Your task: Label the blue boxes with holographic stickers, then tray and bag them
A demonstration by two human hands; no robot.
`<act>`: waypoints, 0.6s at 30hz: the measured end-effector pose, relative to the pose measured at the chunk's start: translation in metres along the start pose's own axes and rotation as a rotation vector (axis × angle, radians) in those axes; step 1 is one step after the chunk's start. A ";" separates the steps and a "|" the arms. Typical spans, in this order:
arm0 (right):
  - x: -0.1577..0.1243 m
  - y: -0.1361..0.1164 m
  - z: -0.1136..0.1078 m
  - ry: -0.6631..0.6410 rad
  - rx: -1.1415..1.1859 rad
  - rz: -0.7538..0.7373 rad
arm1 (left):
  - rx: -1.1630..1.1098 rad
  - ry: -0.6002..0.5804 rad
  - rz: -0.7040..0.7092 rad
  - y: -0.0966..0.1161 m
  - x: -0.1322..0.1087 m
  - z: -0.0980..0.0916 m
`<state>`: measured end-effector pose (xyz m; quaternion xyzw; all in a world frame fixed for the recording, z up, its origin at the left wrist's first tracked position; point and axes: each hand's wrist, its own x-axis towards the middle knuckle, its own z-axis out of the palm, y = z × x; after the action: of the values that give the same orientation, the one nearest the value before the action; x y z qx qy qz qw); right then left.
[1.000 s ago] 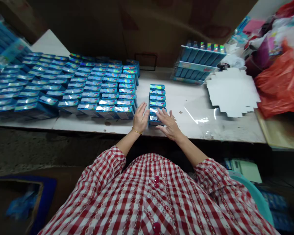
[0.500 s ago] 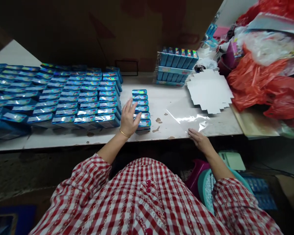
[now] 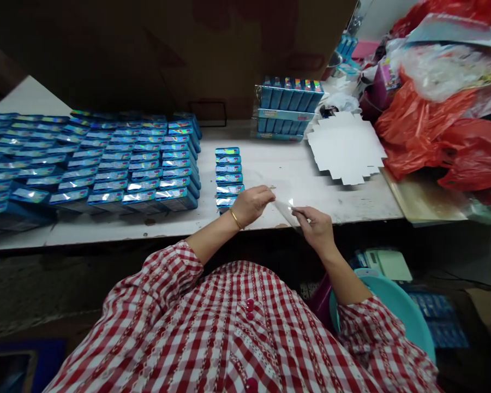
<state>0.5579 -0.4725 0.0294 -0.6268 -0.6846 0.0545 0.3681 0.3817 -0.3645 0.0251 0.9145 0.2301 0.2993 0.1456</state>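
My left hand [image 3: 251, 205] pinches one edge of a clear plastic bag [image 3: 285, 209] near the table's front edge. The bag's right side is between the thumb and fingers of my right hand [image 3: 314, 222]. Just behind my left hand stands a short column of small blue boxes [image 3: 229, 177], the nearest one beside my wrist. To the left, many more blue boxes [image 3: 143, 174] stand in tight rows. Two clear-wrapped packs of blue boxes [image 3: 287, 114] sit farther back on the white table [image 3: 180, 224].
White cut cardboard sheets [image 3: 346, 147] lie at the right of the table, with red plastic bags [image 3: 429, 136] beyond. A large brown carton [image 3: 147, 60] rises at the back. A turquoise basin [image 3: 409, 316] and a pale green device [image 3: 388, 265] are below the table's right side.
My left hand has left the column of boxes and moved right to grip the bag. My right hand has come left, lifting the bag, which lay flat on the table.
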 end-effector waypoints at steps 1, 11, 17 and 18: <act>0.004 0.002 0.000 0.004 0.022 -0.002 | -0.025 0.071 0.036 -0.006 0.001 -0.007; 0.070 -0.049 0.039 0.059 -0.194 -0.299 | 0.074 0.277 -0.220 -0.009 -0.034 -0.084; 0.080 -0.066 0.065 -0.067 -0.105 -0.362 | 0.022 0.219 -0.352 -0.022 -0.056 -0.080; 0.080 -0.068 0.066 -0.063 -0.097 -0.357 | -0.008 0.221 -0.359 -0.023 -0.059 -0.080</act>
<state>0.4687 -0.3892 0.0533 -0.5101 -0.7981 -0.0251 0.3197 0.2829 -0.3640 0.0496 0.8198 0.4027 0.3680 0.1742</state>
